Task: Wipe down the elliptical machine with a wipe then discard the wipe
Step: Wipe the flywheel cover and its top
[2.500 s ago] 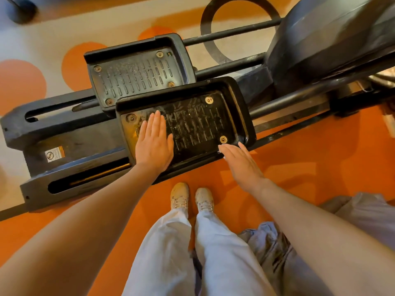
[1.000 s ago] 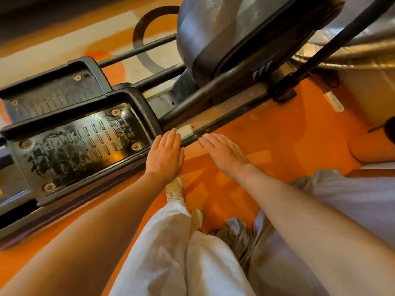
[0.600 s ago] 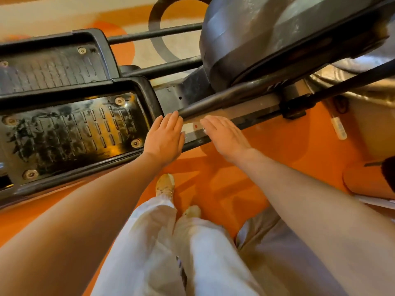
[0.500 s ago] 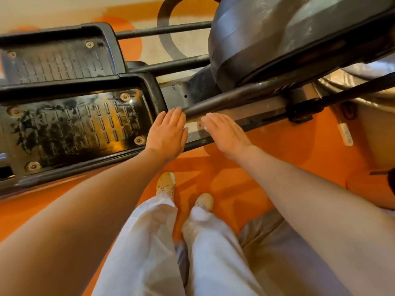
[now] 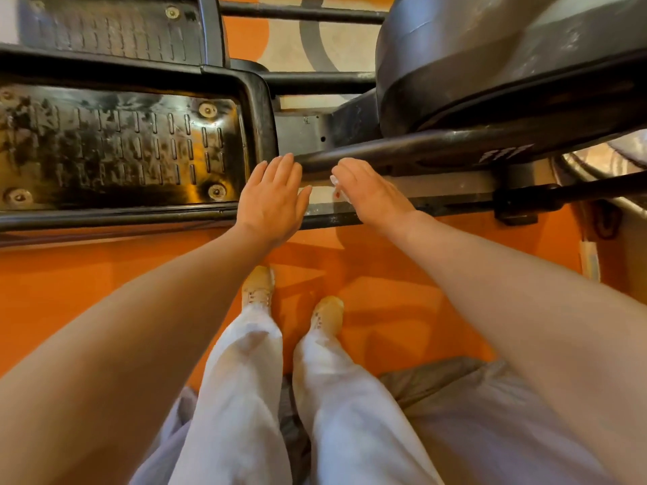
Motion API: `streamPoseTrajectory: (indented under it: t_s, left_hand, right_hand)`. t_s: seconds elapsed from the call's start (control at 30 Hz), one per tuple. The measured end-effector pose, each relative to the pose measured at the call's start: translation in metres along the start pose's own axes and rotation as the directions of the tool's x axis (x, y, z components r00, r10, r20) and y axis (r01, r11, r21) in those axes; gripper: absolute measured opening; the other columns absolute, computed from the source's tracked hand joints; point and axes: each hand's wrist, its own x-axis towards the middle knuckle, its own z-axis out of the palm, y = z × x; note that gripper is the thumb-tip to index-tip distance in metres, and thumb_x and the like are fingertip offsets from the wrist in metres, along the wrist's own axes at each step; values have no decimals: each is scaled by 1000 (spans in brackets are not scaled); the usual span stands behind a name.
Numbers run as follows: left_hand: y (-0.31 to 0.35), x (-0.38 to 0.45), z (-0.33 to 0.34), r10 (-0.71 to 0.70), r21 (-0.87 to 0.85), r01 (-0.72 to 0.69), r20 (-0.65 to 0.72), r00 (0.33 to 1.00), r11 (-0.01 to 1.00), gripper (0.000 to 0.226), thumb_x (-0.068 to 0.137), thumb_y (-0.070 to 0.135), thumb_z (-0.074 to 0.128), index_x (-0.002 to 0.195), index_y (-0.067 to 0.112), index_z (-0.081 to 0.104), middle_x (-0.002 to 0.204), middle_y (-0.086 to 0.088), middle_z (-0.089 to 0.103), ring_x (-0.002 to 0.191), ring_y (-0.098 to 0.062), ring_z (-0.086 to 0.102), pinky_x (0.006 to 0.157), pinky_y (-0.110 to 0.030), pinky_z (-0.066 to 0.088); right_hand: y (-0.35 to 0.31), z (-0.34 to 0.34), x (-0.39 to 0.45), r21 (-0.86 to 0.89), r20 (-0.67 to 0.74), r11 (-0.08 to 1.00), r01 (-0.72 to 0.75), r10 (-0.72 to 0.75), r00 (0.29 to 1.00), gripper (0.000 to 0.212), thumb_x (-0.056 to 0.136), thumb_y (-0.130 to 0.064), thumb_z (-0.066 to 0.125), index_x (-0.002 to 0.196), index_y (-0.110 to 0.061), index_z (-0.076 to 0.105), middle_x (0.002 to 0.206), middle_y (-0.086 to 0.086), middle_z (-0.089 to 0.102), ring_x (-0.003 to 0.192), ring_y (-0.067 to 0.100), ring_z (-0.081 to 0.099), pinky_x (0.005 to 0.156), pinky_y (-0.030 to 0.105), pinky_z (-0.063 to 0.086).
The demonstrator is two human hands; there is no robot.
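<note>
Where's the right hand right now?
In the head view the right hand lies flat, right of centre, on the elliptical's lower side rail, beside the left hand and just under the dark crank bar.

Single head-worn view, wide-angle, looks steeply down and forward from standing height. Both bare forearms enter from the bottom corners; left hand and right hand sit mid-frame, close. Black ribbed plastic elliptical pedal fills upper left, grey rounded flywheel housing upper right. Orange floor and tan shoes lie directly below. Edges curve with lens distortion.
</note>
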Motion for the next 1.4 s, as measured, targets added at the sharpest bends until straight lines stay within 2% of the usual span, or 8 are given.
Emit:
streamPoseTrajectory:
  t_s: [0.2, 0.4, 0.5, 0.67, 0.9, 1.17, 1.27, 1.4]
  left_hand:
    - [-4, 15, 14, -23, 3, 23, -2, 1000, 1000, 49, 105, 41, 29, 138, 8, 45, 147, -12, 45, 137, -28, 41, 117, -42, 30]
    - [-19, 31, 26, -7, 35, 6, 13, 1000, 999, 53, 105, 40, 27, 143, 6, 40, 153, -15, 38, 143, -29, 33, 120, -44, 24]
    - [-24, 37, 25, -10, 71, 8, 24, 1000, 997, 57, 105, 41, 23, 148, 5, 34, 159, -15, 29, 148, -29, 23, 122, -44, 17]
    - [-33, 46, 25, -32, 97, 31, 10, 999, 995, 59, 105, 40, 19, 151, 5, 28, 162, -15, 20, 151, -28, 14, 124, -44, 11]
    - [-37, 43, 38, -42, 60, 44, -32, 999, 997, 58, 106, 38, 17, 154, 6, 22, 165, -12, 10, 153, -26, 5, 124, -44, 7]
    - [-37, 43, 46, -52, 4, 53, -100, 994, 999, 61, 104, 38, 10, 152, 5, 27, 164, -13, 16, 152, -26, 9, 124, -45, 10]
    - [-35, 44, 47, -55, 20, 58, -127, 990, 998, 56, 105, 32, 12, 151, 5, 29, 163, -13, 19, 152, -26, 11, 124, -44, 11]
    - [-33, 45, 53, -78, 15, 81, -172, 982, 997, 56, 105, 29, 10, 154, 5, 21, 164, -13, 15, 152, -26, 9, 124, -44, 12]
  right_hand:
    - [20, 9, 19, -13, 37, 1000, 28, -27, 999, 35, 97, 0, 46, 133, 0, 49, 138, 18, 46, 128, 29, 42, 102, 35, 41]
    - [39, 21, 53, -25, -10, 998, 51, -51, 999, 27, 99, -4, 42, 123, -1, 53, 123, 17, 50, 106, 29, 50, 83, 38, 47]
    - [46, 17, 73, -39, -40, 996, 74, -76, 996, 28, 92, 3, 49, 120, 2, 55, 122, 20, 52, 108, 33, 50, 87, 44, 48]
    - [47, 11, 101, -71, -78, 995, 76, -82, 994, 38, 90, 3, 55, 128, -1, 52, 130, 17, 50, 118, 30, 46, 96, 37, 44]
    - [42, 65, 95, -140, -34, 983, 116, -122, 992, 28, 93, -7, 59, 121, -1, 57, 120, 16, 55, 108, 30, 53, 96, 40, 46]
    - [54, 71, 99, -279, -74, 947, 161, -189, 979, 40, 92, -32, 61, 123, -7, 57, 129, 12, 54, 122, 28, 50, 117, 45, 22]
    - [54, 72, 105, -270, -79, 949, 162, -190, 979, 39, 95, -35, 54, 121, -7, 58, 127, 12, 56, 120, 28, 51, 114, 43, 27]
    - [53, 77, 110, -166, -107, 976, 138, -157, 982, 16, 95, -13, 55, 108, -6, 60, 110, 12, 59, 100, 27, 55, 101, 39, 40]
